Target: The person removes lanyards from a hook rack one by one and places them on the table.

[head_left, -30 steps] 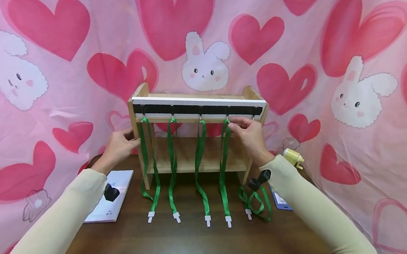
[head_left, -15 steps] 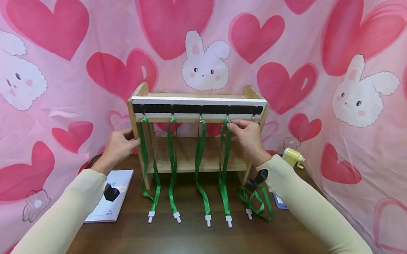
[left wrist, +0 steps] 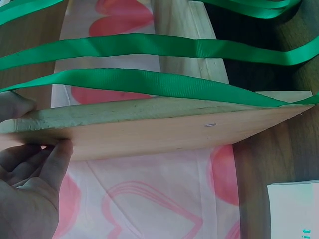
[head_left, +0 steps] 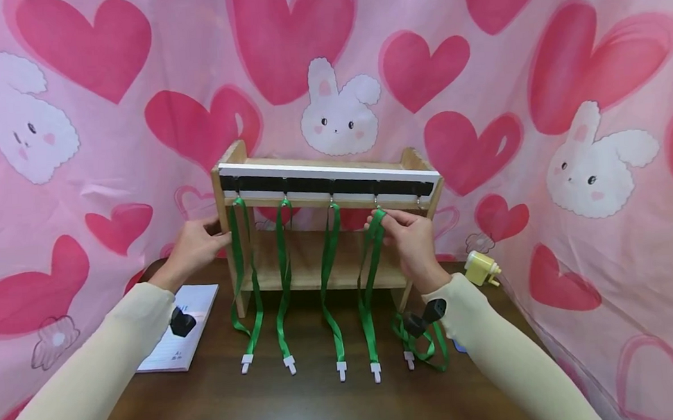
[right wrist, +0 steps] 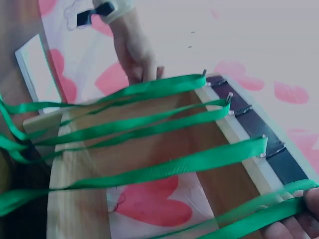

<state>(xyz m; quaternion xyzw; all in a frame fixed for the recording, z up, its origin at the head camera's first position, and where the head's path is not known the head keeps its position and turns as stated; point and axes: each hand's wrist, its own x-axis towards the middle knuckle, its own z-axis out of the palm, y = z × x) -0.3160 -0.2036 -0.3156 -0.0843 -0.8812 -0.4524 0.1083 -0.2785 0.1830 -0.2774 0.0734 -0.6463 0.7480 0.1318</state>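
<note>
My right hand (head_left: pixel 412 241) pinches the top loop of a green lanyard (head_left: pixel 368 311), just below the fourth hook (head_left: pixel 377 202) of a black strip (head_left: pixel 307 183) on the small wooden rack (head_left: pixel 303 257). In the right wrist view, this lanyard's band (right wrist: pixel 254 221) runs between thumb and fingers. My left hand (head_left: pixel 196 249) grips the rack's left side panel; the left wrist view has the thumb above the panel edge (left wrist: pixel 124 112) and fingers (left wrist: pixel 57 162) beneath. On the first hooks hang several other green lanyards (head_left: pixel 328 249), white clips down at the table. The rightmost hook (head_left: pixel 419 201) bears nothing.
One more green lanyard (head_left: pixel 441 348) lies loosely coiled on the brown table (head_left: pixel 302 411), by the rack's right leg. A white notepad (head_left: pixel 191 347) lies at the left. At the right are a yellow crank-handled device (head_left: pixel 481 268) and a partly hidden blue item (head_left: pixel 459 346).
My right hand has drawn the fourth lanyard's loop slightly down, from the hook to just beneath it. My left hand keeps its hold on the rack. The head view has shifted slightly.
</note>
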